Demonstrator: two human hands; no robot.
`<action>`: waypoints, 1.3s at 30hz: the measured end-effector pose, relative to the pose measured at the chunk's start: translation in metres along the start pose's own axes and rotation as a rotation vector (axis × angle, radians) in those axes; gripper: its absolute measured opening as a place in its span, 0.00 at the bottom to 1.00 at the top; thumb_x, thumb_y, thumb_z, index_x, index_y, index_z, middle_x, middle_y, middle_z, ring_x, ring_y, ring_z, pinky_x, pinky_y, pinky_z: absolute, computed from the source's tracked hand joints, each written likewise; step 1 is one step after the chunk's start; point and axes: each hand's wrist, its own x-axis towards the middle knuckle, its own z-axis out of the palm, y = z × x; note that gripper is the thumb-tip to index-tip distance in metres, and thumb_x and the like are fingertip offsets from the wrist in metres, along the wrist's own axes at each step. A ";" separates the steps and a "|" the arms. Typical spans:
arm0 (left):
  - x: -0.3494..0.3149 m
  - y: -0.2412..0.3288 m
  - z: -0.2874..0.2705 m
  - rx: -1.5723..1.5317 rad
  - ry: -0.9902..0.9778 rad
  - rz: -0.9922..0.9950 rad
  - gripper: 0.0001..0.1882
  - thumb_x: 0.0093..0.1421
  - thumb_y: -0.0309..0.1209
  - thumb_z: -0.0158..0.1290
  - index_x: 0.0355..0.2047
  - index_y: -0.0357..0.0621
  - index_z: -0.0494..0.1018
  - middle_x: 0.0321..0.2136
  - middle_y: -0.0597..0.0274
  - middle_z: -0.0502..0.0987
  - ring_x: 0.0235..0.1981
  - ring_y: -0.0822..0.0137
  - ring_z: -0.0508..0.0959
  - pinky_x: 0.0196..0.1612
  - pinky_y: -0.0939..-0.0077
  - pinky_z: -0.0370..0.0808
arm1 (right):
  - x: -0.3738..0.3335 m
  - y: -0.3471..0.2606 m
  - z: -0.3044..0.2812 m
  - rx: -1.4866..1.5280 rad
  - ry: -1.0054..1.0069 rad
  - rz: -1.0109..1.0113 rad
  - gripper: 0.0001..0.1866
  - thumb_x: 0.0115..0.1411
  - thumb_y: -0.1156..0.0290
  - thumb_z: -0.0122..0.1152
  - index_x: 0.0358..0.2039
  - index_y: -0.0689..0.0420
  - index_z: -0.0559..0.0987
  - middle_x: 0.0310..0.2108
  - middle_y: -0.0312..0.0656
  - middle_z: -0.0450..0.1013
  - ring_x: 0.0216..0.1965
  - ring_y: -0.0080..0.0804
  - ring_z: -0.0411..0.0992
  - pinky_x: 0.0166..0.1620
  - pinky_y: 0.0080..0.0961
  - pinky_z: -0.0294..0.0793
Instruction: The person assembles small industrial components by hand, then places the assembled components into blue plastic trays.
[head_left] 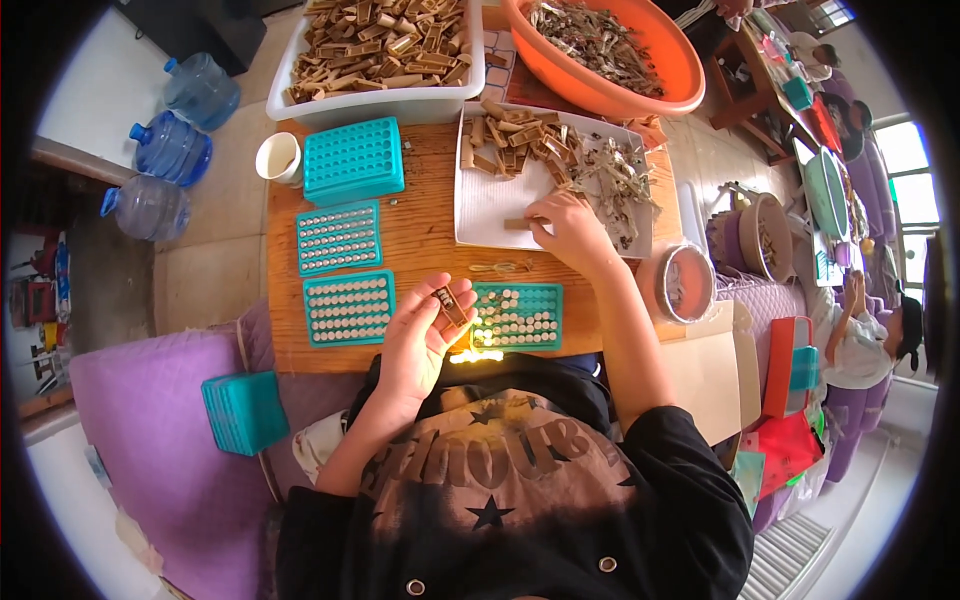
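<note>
My left hand holds a small brown clip-like part between thumb and fingers, just above the near edge of the wooden table. To its right lies a teal tray part-filled with small round pieces. My right hand reaches onto a white tray and pinches a small tan piece there. Tan pieces and grey metal bits are heaped at that tray's far side.
Two filled teal trays and a stacked teal block sit left, beside a white cup. A white bin and an orange basin stand behind. Water jugs are on the floor left; another person sits right.
</note>
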 end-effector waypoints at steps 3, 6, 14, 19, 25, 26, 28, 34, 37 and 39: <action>0.001 -0.002 0.002 0.007 -0.010 -0.027 0.15 0.64 0.25 0.39 0.51 0.37 0.62 0.49 0.44 0.69 0.50 0.55 0.72 0.55 0.59 0.69 | -0.001 0.001 0.003 -0.160 0.051 0.034 0.07 0.51 0.70 0.58 0.31 0.53 0.78 0.30 0.37 0.71 0.39 0.38 0.69 0.45 0.37 0.66; -0.001 -0.002 0.002 -0.003 -0.002 -0.050 0.15 0.64 0.25 0.39 0.51 0.37 0.62 0.49 0.44 0.70 0.50 0.55 0.72 0.55 0.59 0.69 | 0.000 -0.003 0.004 -0.230 0.151 -0.016 0.07 0.51 0.68 0.59 0.32 0.52 0.78 0.35 0.36 0.71 0.42 0.36 0.68 0.46 0.36 0.65; -0.003 -0.001 0.000 0.002 -0.022 -0.056 0.16 0.65 0.26 0.39 0.53 0.37 0.61 0.49 0.44 0.69 0.50 0.55 0.72 0.56 0.59 0.68 | 0.005 -0.016 -0.004 -0.260 -0.035 0.020 0.09 0.50 0.65 0.61 0.33 0.50 0.78 0.35 0.36 0.70 0.43 0.34 0.67 0.47 0.35 0.64; -0.001 -0.003 -0.002 -0.014 -0.061 -0.067 0.17 0.65 0.26 0.39 0.53 0.37 0.62 0.49 0.47 0.69 0.51 0.57 0.72 0.56 0.60 0.68 | 0.008 -0.019 -0.002 -0.308 -0.150 0.029 0.09 0.49 0.65 0.61 0.32 0.49 0.78 0.34 0.35 0.71 0.43 0.35 0.68 0.47 0.36 0.65; -0.002 -0.001 0.002 0.005 -0.089 -0.073 0.17 0.65 0.26 0.40 0.54 0.37 0.61 0.49 0.48 0.70 0.50 0.58 0.72 0.55 0.61 0.68 | 0.018 -0.016 0.005 -0.361 -0.228 -0.060 0.09 0.49 0.65 0.61 0.33 0.50 0.78 0.33 0.36 0.72 0.41 0.37 0.69 0.45 0.36 0.67; -0.002 -0.001 0.002 0.005 -0.085 -0.074 0.17 0.64 0.26 0.40 0.54 0.38 0.62 0.49 0.48 0.70 0.50 0.58 0.72 0.55 0.61 0.68 | 0.020 -0.017 0.005 -0.394 -0.284 -0.068 0.10 0.49 0.66 0.61 0.34 0.51 0.78 0.32 0.37 0.72 0.39 0.38 0.71 0.43 0.37 0.68; -0.001 -0.001 0.003 0.004 -0.082 -0.073 0.18 0.64 0.26 0.41 0.54 0.38 0.62 0.49 0.49 0.70 0.50 0.58 0.72 0.55 0.61 0.68 | 0.022 -0.023 0.005 -0.205 -0.219 -0.010 0.11 0.50 0.71 0.60 0.35 0.53 0.77 0.31 0.38 0.72 0.34 0.36 0.71 0.38 0.34 0.69; -0.004 0.001 0.003 0.007 -0.063 -0.086 0.19 0.64 0.27 0.42 0.55 0.37 0.62 0.48 0.50 0.70 0.50 0.59 0.72 0.55 0.62 0.69 | 0.005 -0.092 -0.010 0.538 -0.051 0.188 0.12 0.48 0.85 0.54 0.35 0.60 0.74 0.28 0.39 0.69 0.27 0.28 0.70 0.31 0.24 0.69; -0.003 -0.001 0.004 -0.036 -0.086 -0.074 0.19 0.64 0.27 0.42 0.55 0.35 0.61 0.48 0.51 0.71 0.50 0.60 0.72 0.55 0.62 0.69 | -0.017 -0.102 -0.001 0.451 0.193 -0.200 0.12 0.44 0.88 0.55 0.32 0.62 0.74 0.32 0.39 0.70 0.35 0.30 0.70 0.37 0.21 0.70; -0.001 0.000 0.002 -0.018 -0.066 -0.024 0.19 0.64 0.27 0.43 0.54 0.35 0.62 0.47 0.53 0.71 0.49 0.61 0.72 0.55 0.63 0.69 | -0.030 -0.111 0.005 0.543 0.166 -0.134 0.12 0.44 0.88 0.56 0.32 0.62 0.74 0.32 0.40 0.70 0.35 0.30 0.70 0.38 0.22 0.70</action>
